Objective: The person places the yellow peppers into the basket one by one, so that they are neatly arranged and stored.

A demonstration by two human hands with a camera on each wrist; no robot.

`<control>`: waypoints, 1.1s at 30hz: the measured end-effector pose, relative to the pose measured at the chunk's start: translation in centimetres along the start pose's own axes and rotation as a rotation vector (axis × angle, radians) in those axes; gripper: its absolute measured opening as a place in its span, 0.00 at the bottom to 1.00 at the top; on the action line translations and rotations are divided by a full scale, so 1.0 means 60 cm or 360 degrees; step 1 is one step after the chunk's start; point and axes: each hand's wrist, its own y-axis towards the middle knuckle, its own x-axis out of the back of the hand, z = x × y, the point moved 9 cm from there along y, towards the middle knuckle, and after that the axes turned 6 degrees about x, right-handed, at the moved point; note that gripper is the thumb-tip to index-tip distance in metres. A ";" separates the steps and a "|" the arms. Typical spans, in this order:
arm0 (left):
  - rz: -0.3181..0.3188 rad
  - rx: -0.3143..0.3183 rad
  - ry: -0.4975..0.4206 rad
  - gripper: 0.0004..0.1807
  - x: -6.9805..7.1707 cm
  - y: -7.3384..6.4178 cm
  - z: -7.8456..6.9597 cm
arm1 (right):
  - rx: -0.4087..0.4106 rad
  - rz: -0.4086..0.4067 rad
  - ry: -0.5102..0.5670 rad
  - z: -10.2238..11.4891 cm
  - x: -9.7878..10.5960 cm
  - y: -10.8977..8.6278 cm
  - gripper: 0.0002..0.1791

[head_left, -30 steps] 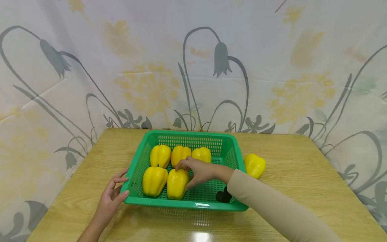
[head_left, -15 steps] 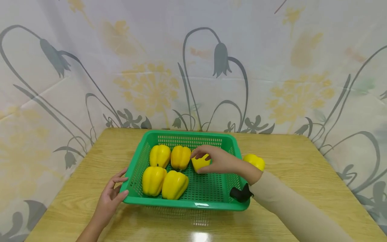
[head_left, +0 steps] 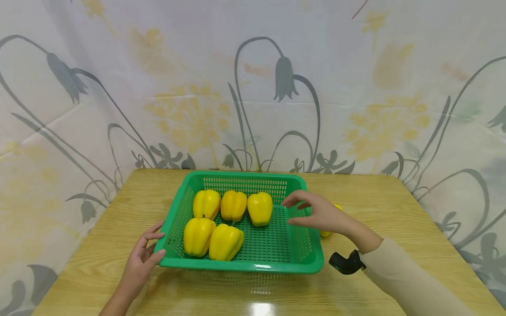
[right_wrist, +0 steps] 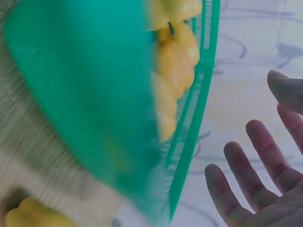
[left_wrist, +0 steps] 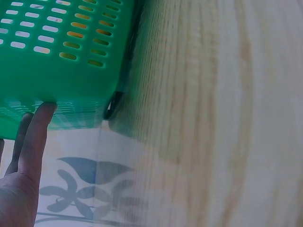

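Several yellow bell peppers (head_left: 259, 209) lie in the green plastic basket (head_left: 245, 265), two rows toward its left and middle. My left hand (head_left: 139, 259) rests at the basket's left end, its fingertips and thumb touching the rim. In the left wrist view, extended fingers (left_wrist: 35, 137) lie against the outer wall. My right hand (head_left: 316, 211) hovers over the basket's right rim, fingers spread and nothing between them. Behind it, another yellow bell pepper (right_wrist: 35, 215) sits on the table outside the basket, mostly hidden by the hand in the head view.
A wooden table (head_left: 379, 202) carries the basket. A curtain with printed flowers (head_left: 253, 87) hangs along the table's back edge. On the right sleeve sits a black wrist device (head_left: 348, 262).
My right hand has let go of the front-row bell pepper, which now leans tilted, and has moved right, out over the basket's right rim. The left hand has stayed on the basket.
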 end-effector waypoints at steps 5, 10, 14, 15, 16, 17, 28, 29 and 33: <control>-0.0007 0.0000 0.0004 0.16 0.001 -0.002 -0.001 | -0.0039 -0.0119 -0.0003 -0.026 0.016 -0.033 0.17; -0.0033 0.0017 0.0019 0.16 0.004 -0.003 0.000 | -0.0008 -0.0306 -0.0102 -0.050 0.031 -0.061 0.15; -0.0021 0.0032 0.0038 0.16 0.003 -0.001 0.002 | -0.0012 -0.0485 -0.0184 -0.068 0.045 -0.087 0.14; -0.0007 0.0026 0.0042 0.16 0.002 0.000 0.002 | -0.0023 -0.0516 -0.0196 -0.072 0.048 -0.093 0.14; 0.0003 0.0021 0.0039 0.16 0.001 0.000 0.001 | -0.0026 -0.0544 -0.0223 -0.076 0.051 -0.098 0.13; 0.0012 0.0015 0.0038 0.16 0.000 0.001 0.001 | -0.0031 -0.0569 -0.0248 -0.080 0.054 -0.102 0.13; 0.0021 0.0026 0.0043 0.16 -0.001 0.000 0.001 | -0.0137 -0.0634 -0.0395 -0.130 0.058 -0.132 0.15; 0.0017 0.0030 0.0043 0.16 0.000 0.000 0.001 | -0.0144 -0.0624 -0.0410 -0.134 0.055 -0.133 0.16; 0.0004 0.0037 0.0041 0.16 0.000 0.001 0.002 | -0.0221 -0.0557 -0.0445 -0.152 0.043 -0.139 0.19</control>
